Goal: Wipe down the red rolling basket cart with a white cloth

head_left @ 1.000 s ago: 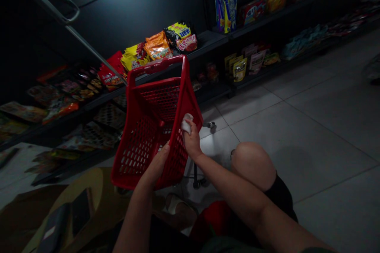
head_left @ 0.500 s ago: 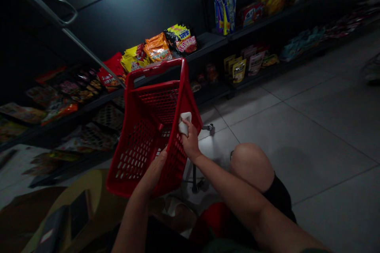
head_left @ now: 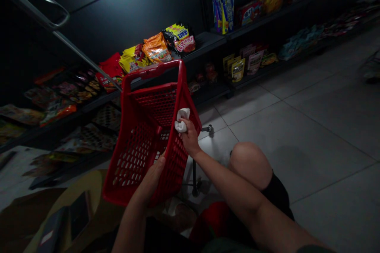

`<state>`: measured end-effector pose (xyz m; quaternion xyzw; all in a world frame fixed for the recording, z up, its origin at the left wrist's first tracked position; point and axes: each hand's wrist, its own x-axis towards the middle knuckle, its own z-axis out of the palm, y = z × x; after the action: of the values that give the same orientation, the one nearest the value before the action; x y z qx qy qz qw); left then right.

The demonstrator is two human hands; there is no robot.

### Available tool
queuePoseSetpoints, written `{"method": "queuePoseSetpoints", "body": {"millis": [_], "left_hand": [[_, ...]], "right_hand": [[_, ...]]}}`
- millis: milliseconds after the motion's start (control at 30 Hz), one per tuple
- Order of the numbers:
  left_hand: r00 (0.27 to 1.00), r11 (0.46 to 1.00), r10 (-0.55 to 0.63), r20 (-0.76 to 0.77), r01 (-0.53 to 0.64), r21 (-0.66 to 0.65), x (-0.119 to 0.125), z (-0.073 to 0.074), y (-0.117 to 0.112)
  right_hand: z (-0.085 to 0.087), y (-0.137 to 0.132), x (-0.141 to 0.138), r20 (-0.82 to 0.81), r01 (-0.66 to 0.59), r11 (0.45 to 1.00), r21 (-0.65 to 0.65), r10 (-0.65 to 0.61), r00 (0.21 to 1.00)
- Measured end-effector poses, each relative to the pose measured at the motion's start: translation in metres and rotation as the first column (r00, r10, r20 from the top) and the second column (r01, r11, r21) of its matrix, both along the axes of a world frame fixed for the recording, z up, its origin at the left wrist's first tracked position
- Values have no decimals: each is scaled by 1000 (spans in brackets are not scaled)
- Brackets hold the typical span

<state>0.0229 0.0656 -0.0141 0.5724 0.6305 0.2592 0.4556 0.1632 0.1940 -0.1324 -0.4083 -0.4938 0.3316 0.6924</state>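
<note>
A red plastic shopping cart (head_left: pixel 126 120) with slotted basket walls stands tilted in front of me, its open top facing me. My left hand (head_left: pixel 154 172) grips the cart's near rim, thumb along the edge and the other fingers mostly hidden. In my right hand (head_left: pixel 190 138) is a crumpled white cloth (head_left: pixel 181 119), pressed against the right-hand rim and outer side of the basket. A small caster wheel (head_left: pixel 210 129) shows at the cart's right.
Dark shelves (head_left: pixel 208 41) with bagged snacks (head_left: pixel 157 47) run behind the cart. A metal pole (head_left: pixel 80 55) slants in from upper left. Two dark phone-like slabs (head_left: pixel 79 214) lie on a round yellowish stool (head_left: pixel 95 184) at lower left. My bent knee (head_left: pixel 251 166) is at right, above grey floor tiles (head_left: pixel 320 138).
The cloth has slid slightly up and left along the rim and looks more bunched. The cart sits a little further left in view; my left hand keeps its place on the rim.
</note>
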Motion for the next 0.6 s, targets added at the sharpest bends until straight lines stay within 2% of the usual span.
{"method": "queuePoseSetpoints", "body": {"millis": [67, 133, 200, 267, 300, 367, 433, 500, 533, 600], "left_hand": [[1000, 1000, 17, 5, -17, -12, 1, 0, -1], [999, 999, 26, 22, -26, -27, 3, 0, -2], [999, 999, 27, 46, -25, -45, 4, 1, -3], [998, 998, 34, 56, -31, -60, 4, 1, -4], [998, 997, 40, 49, -37, -65, 3, 0, -4], [999, 998, 42, 15, -41, -55, 0, 0, -4], [999, 999, 29, -17, -30, -37, -2, -1, -3], [999, 999, 21, -31, -22, -24, -3, -2, -2], [999, 999, 23, -28, -23, -22, -3, -2, -2], [1000, 999, 26, -6, -26, -27, -2, -2, -2]], "right_hand": [[-4, 1, 5, 46, -16, 1000, 13, 15, 999], [-30, -2, 12, 3, 41, 989, -140, -41, 999], [-61, -7, 17, -48, 81, 944, -321, -102, 994], [-77, -9, 17, -71, 94, 905, -416, -135, 988], [-75, -7, 16, -83, 105, 900, -423, -153, 985], [-55, 3, 12, -113, 126, 921, -369, -179, 977], [-29, 16, 9, -121, 111, 972, -208, -139, 983], [-15, 25, 10, -82, 53, 997, -47, -57, 995], [-17, 26, 13, -63, 31, 999, -21, -32, 998], [-37, 22, 19, -50, 37, 992, -118, -43, 998]]}}
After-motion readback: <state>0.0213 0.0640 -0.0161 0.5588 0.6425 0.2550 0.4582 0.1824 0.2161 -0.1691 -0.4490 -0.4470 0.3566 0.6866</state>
